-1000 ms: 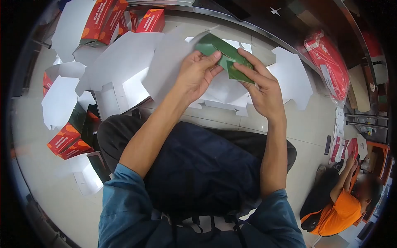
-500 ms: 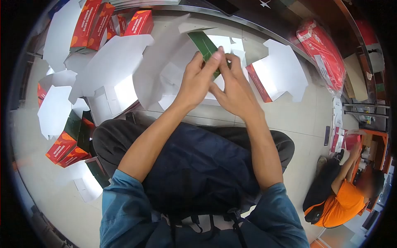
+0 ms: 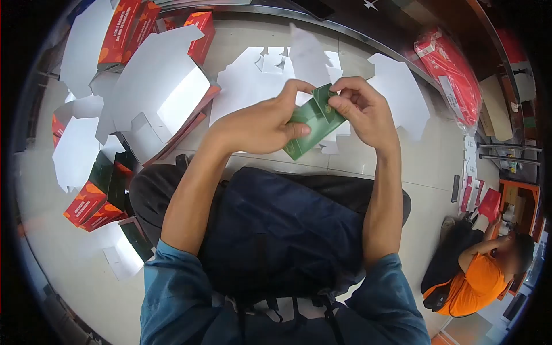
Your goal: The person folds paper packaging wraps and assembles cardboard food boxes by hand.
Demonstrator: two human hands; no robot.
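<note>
Over the floor in front of my lap, both hands hold a part-folded cardboard box (image 3: 310, 123), green on the panel facing me, with a white flap standing up behind it. My left hand (image 3: 256, 125) grips its left side, thumb flat on the green panel and the other fingers mostly hidden. At the upper right corner, my right hand (image 3: 368, 115) pinches a small green end flap between thumb and fingers. Beneath lie flat white cardboard blanks (image 3: 238, 86). A folded box (image 3: 164, 112) with an open white lid stands left of my left hand.
Several red printed boxes (image 3: 118, 34) stand at the upper left, others (image 3: 89, 204) near my left knee. White cardboard (image 3: 399, 95) lies right of my hands. A plastic-wrapped red bundle (image 3: 451, 77) rests by the shelf. A person in orange (image 3: 483, 276) sits at the right.
The cardboard has turned and come lower, showing a broader green panel. My left thumb now lies on that panel, and my right hand has moved right onto the end flap.
</note>
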